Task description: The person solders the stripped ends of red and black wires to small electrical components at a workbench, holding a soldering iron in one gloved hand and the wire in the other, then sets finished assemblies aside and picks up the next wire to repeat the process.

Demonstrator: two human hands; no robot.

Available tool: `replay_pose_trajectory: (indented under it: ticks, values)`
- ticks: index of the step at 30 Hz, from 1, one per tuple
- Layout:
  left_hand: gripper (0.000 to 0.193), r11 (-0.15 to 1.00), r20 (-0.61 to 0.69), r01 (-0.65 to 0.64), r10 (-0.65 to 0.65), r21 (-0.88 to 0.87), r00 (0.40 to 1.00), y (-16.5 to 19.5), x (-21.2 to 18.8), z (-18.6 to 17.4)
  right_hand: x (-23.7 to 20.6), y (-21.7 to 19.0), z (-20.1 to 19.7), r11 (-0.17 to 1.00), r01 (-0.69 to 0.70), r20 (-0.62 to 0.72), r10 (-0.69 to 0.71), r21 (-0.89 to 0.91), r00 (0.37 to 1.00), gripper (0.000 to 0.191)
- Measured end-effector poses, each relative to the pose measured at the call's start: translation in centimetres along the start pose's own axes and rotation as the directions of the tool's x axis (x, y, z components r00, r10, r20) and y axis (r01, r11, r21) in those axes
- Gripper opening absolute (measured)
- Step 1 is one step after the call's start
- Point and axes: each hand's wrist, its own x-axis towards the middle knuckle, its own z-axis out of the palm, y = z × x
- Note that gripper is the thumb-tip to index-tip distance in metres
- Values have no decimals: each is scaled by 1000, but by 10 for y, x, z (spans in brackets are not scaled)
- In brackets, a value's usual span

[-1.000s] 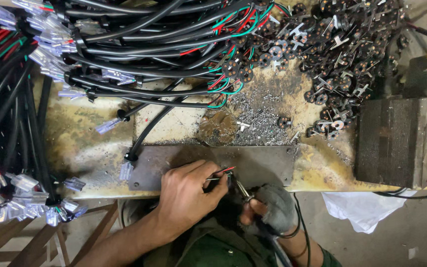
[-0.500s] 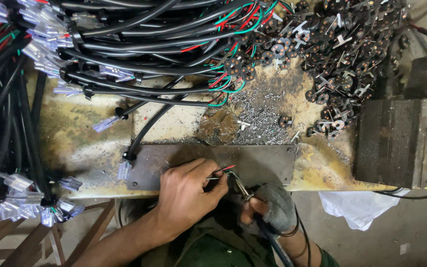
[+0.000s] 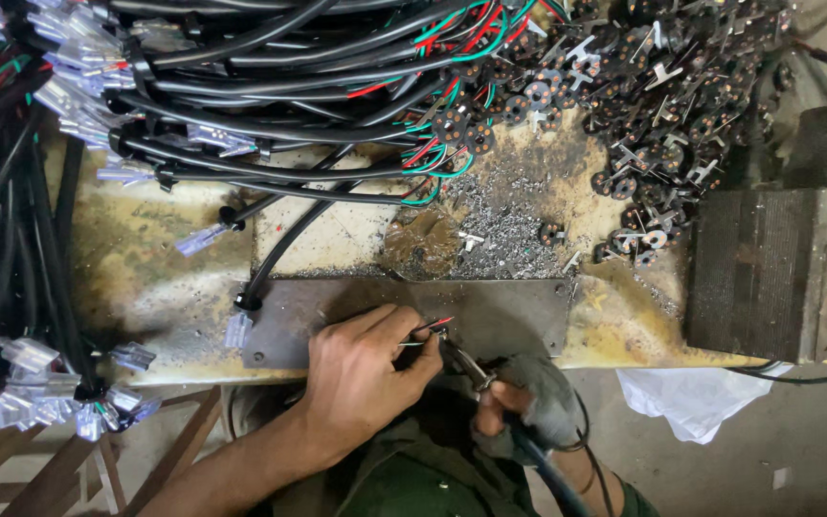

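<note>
Low in the middle of the frame, the left hand (image 3: 370,369) pinches thin red and black wire ends (image 3: 435,326) tight between thumb and fingers. Just to the right, the right hand (image 3: 526,410), in a worn grey glove, is closed around a dark tool (image 3: 466,364) whose thin metal tip reaches up and left to the wire ends. A thick black cord runs down from the tool and is cut off at the bottom edge.

Both hands work over a flat, dull metal plate (image 3: 509,316) at the front of a stained yellow bench (image 3: 145,278). Behind the plate lies a heap of shiny metal bits (image 3: 504,230). Long black cables (image 3: 270,124) with clear plastic ends fill the upper left. A pile of small dark round parts (image 3: 662,105) with metal prongs fills the upper right; they are too small to make out well. A ridged dark block (image 3: 753,273) sits at the right, with white crumpled plastic (image 3: 696,402) below it.
</note>
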Motion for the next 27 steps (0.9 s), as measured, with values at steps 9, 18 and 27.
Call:
replay_pose_trajectory:
  ticks: [9,18,27]
  values:
    - [16,1000,-2,-15,15,2,1000,-2,-1,1,8,-11,-5,980,-197,213,184,39,960,38]
    - [15,1000,5,27,-27,13,1000,3,-3,2,-2,3,3,836,-445,-13,474,323,881,25]
    - [14,1000,8,20,-20,-8,1000,0,2,2,-1,21,-1,686,-381,84,425,619,901,22]
